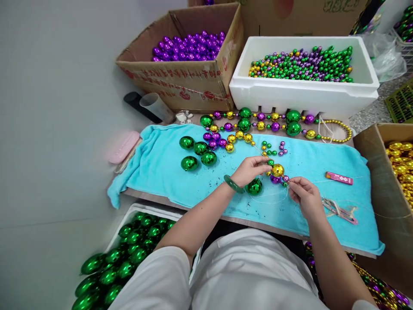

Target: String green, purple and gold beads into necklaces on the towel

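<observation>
- Nearest the camera: loose white cloth shirt (251, 267) on the person; both bare forearms extend from its short sleeves over the work surface.
- Left hand (248, 172): round dark-green bangle (234, 184) on the wrist; thumb and fingers pinched together at the upper left end of a short strand of shiny green, gold and purple beads (277, 170).
- Right hand (306, 196): thumb and forefinger pinched on the lower right end of the same strand, beside its small beads.
- Strand position: between the two hands, above a bright turquoise towel (322, 159); large round green bead (254, 186) just below it.
- Thin straight needle (260, 152) runs from the left fingertips toward an arc of round gold beads (239, 134).
- Left of the arc: cluster of purple beads (213, 141), then large glossy green beads (201, 148).
- Right side of towel: pink lighter-shaped object (339, 178); pink-handled scissors (343, 213) nearer the person.
- Beyond towel: long multicoloured bead necklace (275, 126) laid in two rows.
- Behind: brown cardboard box (193, 82) of purple beads; white foam box (300, 92) of small mixed beads.
</observation>
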Demonstrator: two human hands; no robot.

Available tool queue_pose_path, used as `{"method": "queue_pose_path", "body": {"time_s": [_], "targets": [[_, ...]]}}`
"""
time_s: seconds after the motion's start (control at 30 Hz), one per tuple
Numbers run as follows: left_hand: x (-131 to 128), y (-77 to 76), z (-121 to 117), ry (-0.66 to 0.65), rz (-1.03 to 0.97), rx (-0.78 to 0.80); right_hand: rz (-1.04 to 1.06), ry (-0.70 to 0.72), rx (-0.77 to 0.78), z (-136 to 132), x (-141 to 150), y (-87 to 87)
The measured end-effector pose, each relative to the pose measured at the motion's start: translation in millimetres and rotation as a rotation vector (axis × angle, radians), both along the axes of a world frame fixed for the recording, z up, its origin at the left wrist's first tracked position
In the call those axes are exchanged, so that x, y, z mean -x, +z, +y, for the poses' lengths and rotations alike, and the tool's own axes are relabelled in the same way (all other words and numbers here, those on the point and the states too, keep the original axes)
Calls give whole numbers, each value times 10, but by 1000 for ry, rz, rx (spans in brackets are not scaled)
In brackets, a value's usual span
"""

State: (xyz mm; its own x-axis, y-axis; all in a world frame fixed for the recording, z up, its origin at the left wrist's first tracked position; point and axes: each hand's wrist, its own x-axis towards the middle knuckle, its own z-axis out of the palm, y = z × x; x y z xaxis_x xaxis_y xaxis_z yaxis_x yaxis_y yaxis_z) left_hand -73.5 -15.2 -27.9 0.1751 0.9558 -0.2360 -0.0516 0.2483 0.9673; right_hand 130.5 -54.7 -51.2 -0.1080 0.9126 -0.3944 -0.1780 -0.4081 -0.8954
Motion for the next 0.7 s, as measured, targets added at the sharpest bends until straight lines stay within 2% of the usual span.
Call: {"method": "queue_pose_path", "body": {"time_s": [0.1,0.17,0.23,0.3,0.4,0.5,0.57,0.63,0.7], "targets": [[115,24,42,-53,284,-187,13,-17,-41,10,-31,-16],[282,70,129,-1,558,-327,8,-46,-71,21,-53,-23],[511,118,254,101,877,-395,4,-71,-89,29,-75,-28],[756,152,390,122,1226,-360,10,-87,-80,34,-94,-31],[1040,160,546,1,1568,-261,26,-95,-52,35,-112,-40],[1166,135,605,-141,1691,-220,36,-90,-33,35,-115,-52],[1188,126,605,-188,1711,-210,36,-85,-25,36,-111,-56],[1188,142,591,-166,1686,-191,28,-80,-24,38,-106,-55],[1170,193,565,-39,1585,-210,15,-75,-30,37,-104,-48]]}}
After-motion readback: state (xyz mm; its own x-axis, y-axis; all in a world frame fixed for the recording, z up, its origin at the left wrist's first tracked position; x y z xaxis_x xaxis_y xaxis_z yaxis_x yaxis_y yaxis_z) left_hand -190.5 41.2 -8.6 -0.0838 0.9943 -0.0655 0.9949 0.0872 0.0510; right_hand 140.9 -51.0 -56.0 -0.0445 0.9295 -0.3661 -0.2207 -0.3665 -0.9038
